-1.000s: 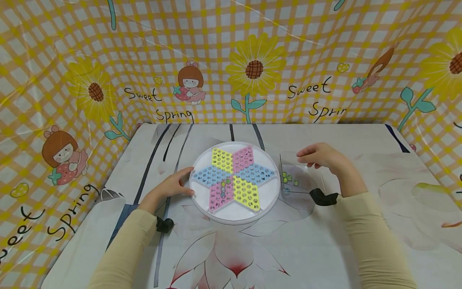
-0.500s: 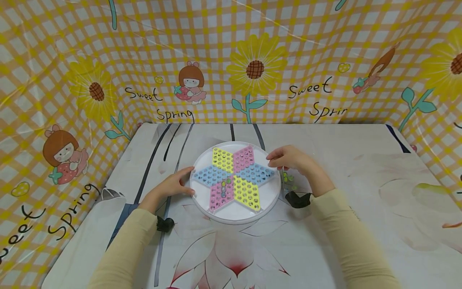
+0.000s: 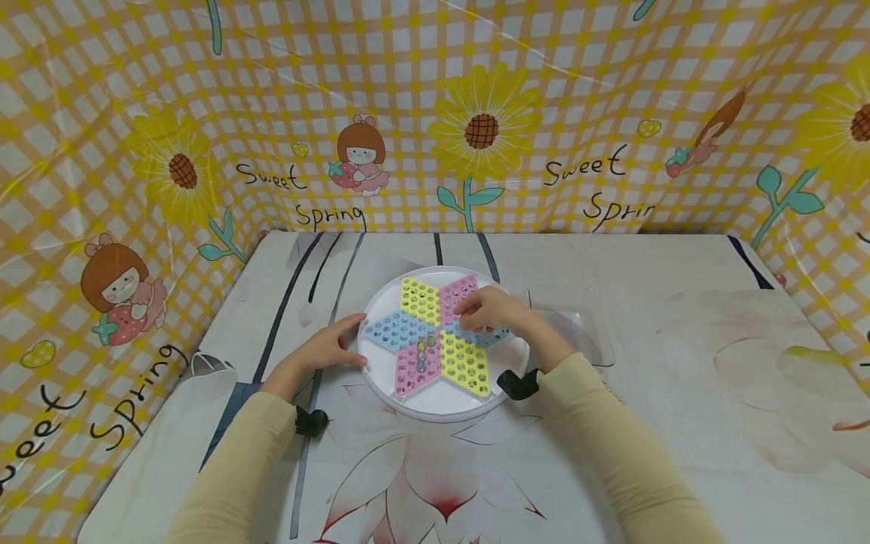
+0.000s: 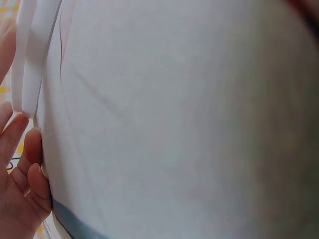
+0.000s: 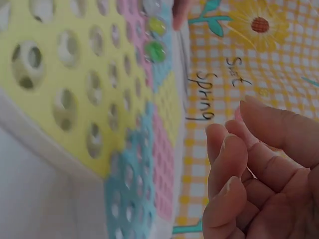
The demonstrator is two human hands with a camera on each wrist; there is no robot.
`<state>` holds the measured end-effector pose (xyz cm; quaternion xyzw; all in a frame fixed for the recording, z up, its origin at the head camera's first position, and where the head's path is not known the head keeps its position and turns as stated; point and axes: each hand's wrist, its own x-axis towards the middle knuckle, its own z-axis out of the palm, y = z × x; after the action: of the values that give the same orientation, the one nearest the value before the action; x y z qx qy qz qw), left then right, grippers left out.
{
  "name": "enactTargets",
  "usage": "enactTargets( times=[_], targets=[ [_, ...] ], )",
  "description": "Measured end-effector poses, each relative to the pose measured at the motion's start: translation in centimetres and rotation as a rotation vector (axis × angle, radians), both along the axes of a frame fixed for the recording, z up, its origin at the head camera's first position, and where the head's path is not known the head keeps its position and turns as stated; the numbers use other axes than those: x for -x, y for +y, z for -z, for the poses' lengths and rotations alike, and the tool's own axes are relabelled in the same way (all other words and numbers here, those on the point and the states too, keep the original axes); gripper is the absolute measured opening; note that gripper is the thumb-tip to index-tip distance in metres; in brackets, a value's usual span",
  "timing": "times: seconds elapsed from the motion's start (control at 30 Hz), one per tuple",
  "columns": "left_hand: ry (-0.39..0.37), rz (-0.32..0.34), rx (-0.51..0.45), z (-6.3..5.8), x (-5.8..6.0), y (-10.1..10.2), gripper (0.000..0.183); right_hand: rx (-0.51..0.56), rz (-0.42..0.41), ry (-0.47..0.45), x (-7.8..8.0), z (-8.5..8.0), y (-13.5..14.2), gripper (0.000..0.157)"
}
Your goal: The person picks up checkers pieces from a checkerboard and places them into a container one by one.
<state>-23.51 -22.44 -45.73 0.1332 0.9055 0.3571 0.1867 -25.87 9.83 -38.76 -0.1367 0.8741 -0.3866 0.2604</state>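
Observation:
A round white Chinese checkers board [image 3: 381,389] with a yellow, pink and blue star lies on the table. My left hand [image 3: 326,349] rests against its left rim, fingers loosely spread. The rim [image 4: 31,59] also shows beside the fingers in the left wrist view. My right hand [image 3: 492,311] is over the board's right half, thumb and fingertips drawn together above the blue and pink points. I cannot tell whether a marble is between them. Several marbles sit in the near pink point, among them a green marble [image 5: 155,51] and a yellow marble [image 5: 156,26].
A clear plastic tray [image 3: 598,344] stands right of the board, partly behind the right forearm. Black wrist mounts [image 3: 519,384] stick out from both sleeves. A checked cloth [image 3: 408,91] with sunflowers hangs behind the table and at its sides.
My right hand has moved left from above the clear tray with its marbles to over the star on the board. The left hand stays at the rim.

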Motion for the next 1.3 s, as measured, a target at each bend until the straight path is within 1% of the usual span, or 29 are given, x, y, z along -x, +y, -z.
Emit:
enactTargets(
  times=[0.2, 0.37, 0.47, 0.63, 0.77, 0.87, 0.9, 1.0, 1.13, 1.3],
  targets=[
    [-0.002, -0.003, -0.002, 0.0, 0.0, 0.1, 0.090, 0.003, -0.036, -0.030, -0.1, 1.2, -1.8, 0.033],
    [-0.006, -0.005, -0.002, 0.0, 0.0, 0.1, 0.090, -0.039, -0.058, -0.021, 0.0, 1.9, -3.0, 0.030],
    [-0.009, -0.006, -0.001, -0.1, 0.0, 0.1, 0.090, -0.059, -0.067, -0.016, 0.0, 2.1, -3.7, 0.028],
    [-0.010, -0.003, -0.001, -0.3, -0.1, 0.1, 0.090, -0.089, -0.058, -0.027, 0.0, 2.4, -4.5, 0.027],
    [-0.011, -0.002, -0.003, -0.4, -0.2, 0.1, 0.090, -0.141, -0.063, -0.009, 0.1, 2.7, -5.1, 0.026],
    [-0.011, -0.003, -0.003, -0.4, -0.2, 0.2, 0.090, -0.181, -0.079, 0.002, 0.3, 2.8, -5.4, 0.023],
    [-0.012, -0.004, -0.002, -0.4, -0.2, 0.2, 0.090, -0.184, -0.093, 0.009, 0.3, 2.8, -5.4, 0.021],
    [-0.016, -0.006, -0.002, -0.4, -0.2, 0.2, 0.090, -0.202, -0.101, 0.004, 0.3, 2.8, -5.5, 0.019],
    [-0.015, -0.006, 0.000, -0.4, -0.2, 0.2, 0.090, -0.210, -0.079, -0.002, 0.2, 2.9, -5.8, 0.017],
    [-0.013, -0.006, 0.003, -0.4, -0.3, 0.2, 0.090, -0.227, -0.083, 0.030, 0.1, 2.9, -6.0, 0.014]
  ],
)
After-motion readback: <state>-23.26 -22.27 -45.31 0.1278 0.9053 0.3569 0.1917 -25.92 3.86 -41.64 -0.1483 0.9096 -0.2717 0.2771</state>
